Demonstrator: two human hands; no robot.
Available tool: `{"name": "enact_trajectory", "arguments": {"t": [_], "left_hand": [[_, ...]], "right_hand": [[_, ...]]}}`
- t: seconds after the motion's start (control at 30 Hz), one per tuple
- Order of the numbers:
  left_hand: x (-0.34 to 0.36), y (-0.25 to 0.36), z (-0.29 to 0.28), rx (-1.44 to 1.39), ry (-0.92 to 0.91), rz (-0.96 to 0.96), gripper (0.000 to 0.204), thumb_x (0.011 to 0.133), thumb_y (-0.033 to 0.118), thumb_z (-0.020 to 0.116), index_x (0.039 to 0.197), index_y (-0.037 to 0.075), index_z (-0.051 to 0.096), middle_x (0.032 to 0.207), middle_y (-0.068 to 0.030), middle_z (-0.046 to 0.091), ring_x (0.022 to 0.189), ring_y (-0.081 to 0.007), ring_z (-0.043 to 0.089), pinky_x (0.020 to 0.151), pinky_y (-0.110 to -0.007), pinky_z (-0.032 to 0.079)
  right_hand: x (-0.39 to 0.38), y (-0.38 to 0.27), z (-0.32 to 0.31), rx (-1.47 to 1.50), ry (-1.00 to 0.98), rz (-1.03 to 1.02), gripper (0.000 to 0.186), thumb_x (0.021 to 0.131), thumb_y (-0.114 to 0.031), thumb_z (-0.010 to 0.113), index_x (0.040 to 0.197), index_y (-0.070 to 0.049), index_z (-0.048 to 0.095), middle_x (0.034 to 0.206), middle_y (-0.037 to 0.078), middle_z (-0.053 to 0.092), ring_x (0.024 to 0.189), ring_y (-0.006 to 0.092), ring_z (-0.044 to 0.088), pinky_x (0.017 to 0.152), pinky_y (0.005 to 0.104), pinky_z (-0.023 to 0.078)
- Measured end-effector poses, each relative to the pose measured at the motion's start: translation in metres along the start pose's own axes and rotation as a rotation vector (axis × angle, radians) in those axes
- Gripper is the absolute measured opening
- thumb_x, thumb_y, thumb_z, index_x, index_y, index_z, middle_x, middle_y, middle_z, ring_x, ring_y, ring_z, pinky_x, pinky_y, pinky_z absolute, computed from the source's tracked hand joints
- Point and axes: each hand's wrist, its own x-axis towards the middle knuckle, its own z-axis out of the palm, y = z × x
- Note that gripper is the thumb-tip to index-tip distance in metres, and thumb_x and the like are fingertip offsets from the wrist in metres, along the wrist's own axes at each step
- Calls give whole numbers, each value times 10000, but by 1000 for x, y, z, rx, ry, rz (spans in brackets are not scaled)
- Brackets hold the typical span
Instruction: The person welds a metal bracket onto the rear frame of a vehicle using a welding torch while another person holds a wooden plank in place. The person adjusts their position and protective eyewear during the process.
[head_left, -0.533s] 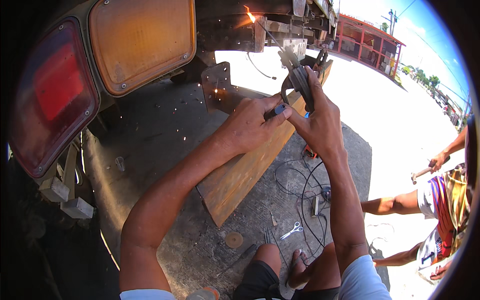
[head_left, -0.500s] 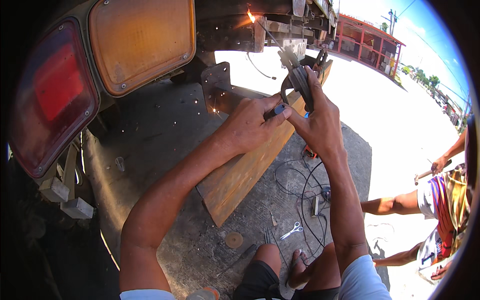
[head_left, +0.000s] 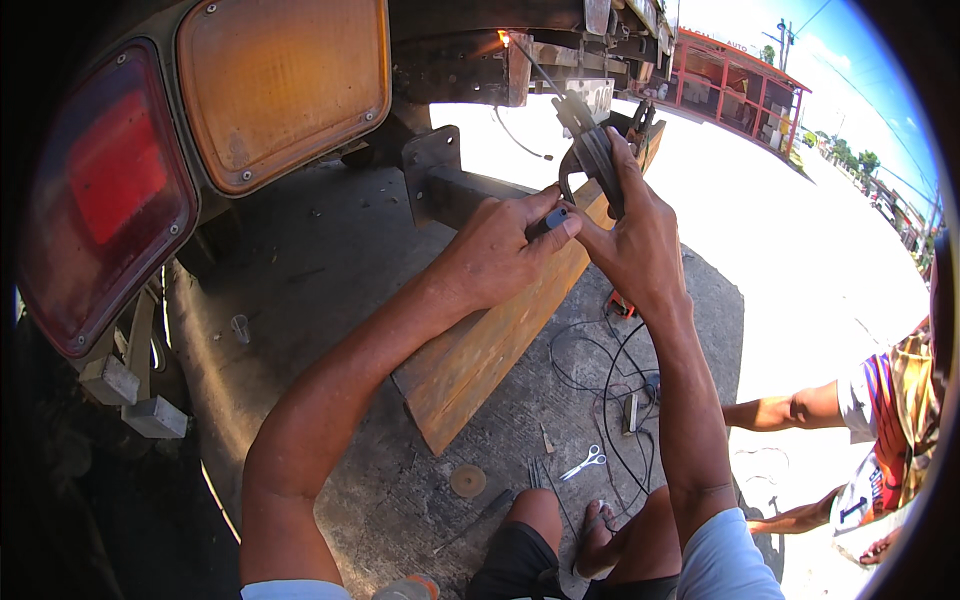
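My right hand (head_left: 645, 230) is closed around a dark welding electrode holder (head_left: 595, 155) with a curved lever. A thin welding rod (head_left: 538, 70) juts from its jaws, and the tip glows orange against a rusty metal bracket (head_left: 518, 72) under the truck. My left hand (head_left: 495, 250) is closed beside it, fingers meeting the right hand. A short black cylinder (head_left: 549, 224) shows between the left thumb and fingers; its other end is hidden. Below both hands lies a long rusty steel beam (head_left: 500, 355), joined to a plate with holes (head_left: 430, 175).
Amber (head_left: 285, 90) and red (head_left: 120, 165) truck lamps fill the upper left. A clamp (head_left: 641, 118) stands near the beam's far end. Scissors (head_left: 584, 462), a round disc (head_left: 467, 481) and black cables (head_left: 608, 400) lie on the concrete. Another person (head_left: 885, 440) is at the right.
The flame at the rod's tip has shrunk, and the falling sparks are gone. At the right, the other person's hand with a hammer-like tool has left view. My hands have barely moved.
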Motion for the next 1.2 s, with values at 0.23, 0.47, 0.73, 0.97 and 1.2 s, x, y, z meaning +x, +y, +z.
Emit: {"name": "enact_trajectory", "arguments": {"t": [0.23, 0.47, 0.73, 0.97, 1.2], "left_hand": [[0, 0, 0, 35, 56, 69, 627, 1089, 485, 613, 1417, -49, 635, 977, -258, 781, 903, -325, 784, 836, -457, 582], [1, 1, -1, 42, 22, 24, 725, 1081, 553, 608, 1490, -46, 599, 1064, -243, 795, 999, -246, 774, 911, -404, 570], [4, -4, 1, 68, 35, 29, 746, 1084, 564, 594, 1505, -51, 580, 1080, -253, 791, 1015, -273, 780, 939, -419, 570], [6, -4, 2, 63, 62, 74, 617, 1097, 459, 602, 1452, -45, 617, 956, -281, 771, 928, -407, 785, 868, -493, 589], [7, -3, 1, 85, 77, 86, 632, 1093, 456, 609, 1480, -44, 600, 931, -282, 767, 911, -376, 789, 845, -479, 589]], "right_hand": [[3, -4, -1, 10, 1, -2, 922, 895, -347, 862, 1638, -43, 409, 1245, 289, 743, 1119, 439, 761, 931, 517, 620], [5, -3, -2, 11, -8, 1, 929, 897, -339, 862, 1645, -45, 396, 1240, 287, 744, 1139, 437, 753, 954, 518, 610], [7, -2, -1, 5, -24, 18, 935, 893, -348, 864, 1643, -34, 402, 1241, 287, 743, 1124, 431, 759, 947, 515, 614], [10, -2, -2, 2, -36, 29, 942, 890, -363, 868, 1638, -17, 410, 1236, 293, 745, 1106, 422, 769, 951, 514, 620], [11, -2, -2, -2, -33, 21, 956, 886, -367, 873, 1643, -18, 404, 1234, 293, 746, 1104, 419, 770, 945, 506, 626]]}}
